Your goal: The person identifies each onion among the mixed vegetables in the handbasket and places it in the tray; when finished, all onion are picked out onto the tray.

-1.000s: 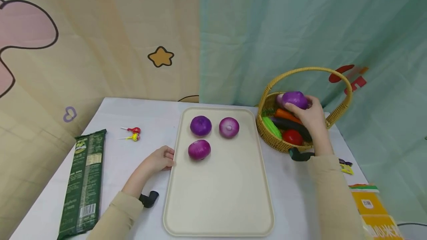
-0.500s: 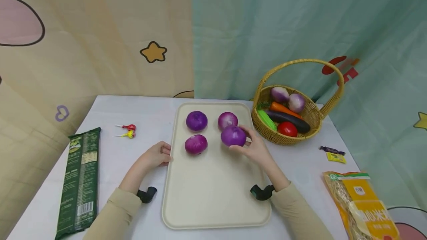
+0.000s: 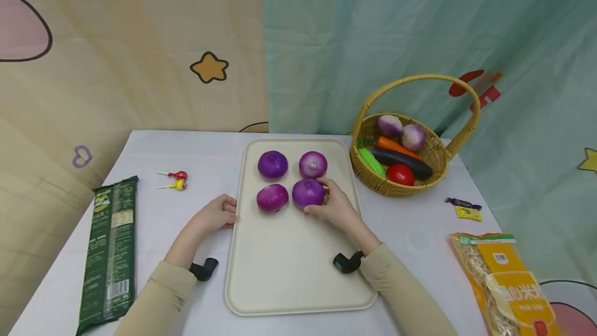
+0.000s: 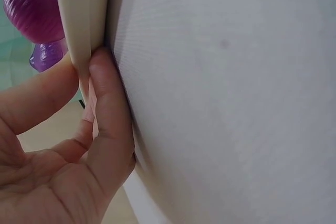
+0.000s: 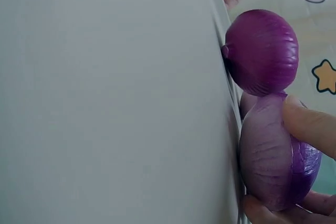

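Purple onion [image 3: 308, 193] sits on the tray [image 3: 298, 274], in its far half, gripped by the right hand [image 3: 338, 207] with fingers curled round its right side. It lies just beside three other onions [image 3: 272, 165]. The left hand [image 3: 215, 213] pinches the tray's left rim, thumb above, fingers beneath. A basket [image 3: 438, 157] stands right of the tray.

The head view looks down and forward from above the near end of the cream rectangular plastic tray [image 3: 298, 268], taking in the whole tray. The left wrist view sits very close at the tray's left rim [image 4: 84, 19], rolled sideways. The right wrist view, equally close and rolled, skims the tray's surface [image 5: 105, 98]. All three share the tray.
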`<state>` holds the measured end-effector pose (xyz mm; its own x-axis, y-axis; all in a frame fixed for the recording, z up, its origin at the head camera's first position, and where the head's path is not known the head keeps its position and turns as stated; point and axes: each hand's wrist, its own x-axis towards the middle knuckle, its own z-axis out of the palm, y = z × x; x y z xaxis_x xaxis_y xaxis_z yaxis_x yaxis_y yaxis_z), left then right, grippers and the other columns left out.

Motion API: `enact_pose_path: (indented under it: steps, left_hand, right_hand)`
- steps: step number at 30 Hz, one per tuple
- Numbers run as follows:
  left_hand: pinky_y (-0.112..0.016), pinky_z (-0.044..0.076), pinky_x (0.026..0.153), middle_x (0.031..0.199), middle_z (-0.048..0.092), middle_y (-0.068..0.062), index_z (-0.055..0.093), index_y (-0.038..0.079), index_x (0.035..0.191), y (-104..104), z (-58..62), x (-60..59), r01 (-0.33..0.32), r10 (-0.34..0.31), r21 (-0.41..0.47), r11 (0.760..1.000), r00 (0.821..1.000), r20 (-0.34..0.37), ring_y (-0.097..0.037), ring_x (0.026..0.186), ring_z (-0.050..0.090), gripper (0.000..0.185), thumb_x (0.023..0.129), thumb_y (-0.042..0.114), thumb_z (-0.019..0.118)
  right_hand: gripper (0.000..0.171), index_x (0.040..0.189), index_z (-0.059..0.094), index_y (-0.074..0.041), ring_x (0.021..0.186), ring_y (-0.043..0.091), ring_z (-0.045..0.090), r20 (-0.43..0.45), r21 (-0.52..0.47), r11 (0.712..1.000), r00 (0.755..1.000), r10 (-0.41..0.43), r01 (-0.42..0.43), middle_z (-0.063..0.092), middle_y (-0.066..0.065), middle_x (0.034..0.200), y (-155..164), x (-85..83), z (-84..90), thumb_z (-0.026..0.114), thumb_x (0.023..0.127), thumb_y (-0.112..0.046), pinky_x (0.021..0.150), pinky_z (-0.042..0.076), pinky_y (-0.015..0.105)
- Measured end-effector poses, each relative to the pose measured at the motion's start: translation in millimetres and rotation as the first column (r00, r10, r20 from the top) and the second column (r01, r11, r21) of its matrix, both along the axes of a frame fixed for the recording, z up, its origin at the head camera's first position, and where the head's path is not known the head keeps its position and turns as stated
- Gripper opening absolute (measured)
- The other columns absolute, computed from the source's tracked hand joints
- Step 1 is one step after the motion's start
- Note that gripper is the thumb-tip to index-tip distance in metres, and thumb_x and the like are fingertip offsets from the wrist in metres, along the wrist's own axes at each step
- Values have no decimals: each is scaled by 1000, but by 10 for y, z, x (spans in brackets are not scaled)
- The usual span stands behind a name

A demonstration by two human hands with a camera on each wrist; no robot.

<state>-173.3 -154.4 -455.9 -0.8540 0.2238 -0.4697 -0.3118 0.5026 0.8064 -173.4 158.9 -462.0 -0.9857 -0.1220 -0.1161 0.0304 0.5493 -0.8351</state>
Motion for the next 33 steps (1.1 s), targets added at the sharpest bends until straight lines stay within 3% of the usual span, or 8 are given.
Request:
enact_pose_path:
  steps: [4,10,15,19,23,25,29,33]
  left_hand:
    - [-30,58,76,103,54,-17,43,-11,126,9,3,-1,-3,3,-1,1000,1000,-7,-17,85,58,42,88,-2,60]
    - [-30,58,77,103,54,-17,43,-11,126,59,13,-18,5,-5,-5,1000,1000,-3,-17,86,58,43,89,-1,61]
    - [-32,59,79,104,54,-18,42,-11,127,32,12,-19,7,-7,-15,1000,1000,5,-18,87,58,44,90,0,62]
    - [-31,59,78,103,54,-17,41,-11,127,-10,10,-15,5,-5,-20,1000,1000,8,-17,85,58,44,90,0,62]
    - [-30,59,76,102,53,-16,41,-11,127,-26,25,-8,3,-3,-17,1000,1000,2,-16,84,57,44,90,1,62]
    - [-30,58,75,102,54,-16,41,-11,127,-25,34,-7,7,-7,-15,1000,1000,0,-16,84,57,44,90,1,62]
    - [-29,58,75,102,55,-16,42,-11,126,-18,37,-4,2,-2,-19,1000,1000,-1,-17,84,57,43,90,1,62]
    - [-29,58,75,102,55,-16,43,-10,125,-5,10,18,-2,2,-22,1000,1000,5,-17,84,57,41,90,0,61]
  right_hand:
    - [88,147,37,-4,126,40,53,-5,-4,1000,1000,-2,2,45,21,146,-5,12,9,86,76,-21,102,50,48]
    - [85,147,38,-5,134,37,47,-1,-23,1000,1000,-1,1,44,17,149,140,68,166,84,78,-22,108,45,46]
    - [70,141,46,-1,135,34,46,-69,-101,995,997,-19,12,50,18,144,399,74,409,80,83,-19,111,42,47]
    - [52,133,56,-2,127,30,55,-160,-107,989,980,-121,105,59,18,135,712,-10,673,74,89,-22,106,48,37]
    - [47,129,59,-3,113,13,61,-253,-96,962,929,-271,255,63,14,128,1094,-204,931,69,92,-31,96,49,16]
    - [50,131,59,-5,104,3,59,-275,-96,936,895,-351,338,64,9,125,1289,-335,1030,67,93,-36,91,48,11]
    - [57,135,55,-8,94,-4,55,-268,-84,857,817,-510,508,64,-2,116,1637,-632,1136,67,91,-41,93,49,18]
    - [63,140,52,-10,105,5,55,-182,-63,784,765,-618,618,61,0,124,1903,-869,1086,66,90,-44,104,45,27]
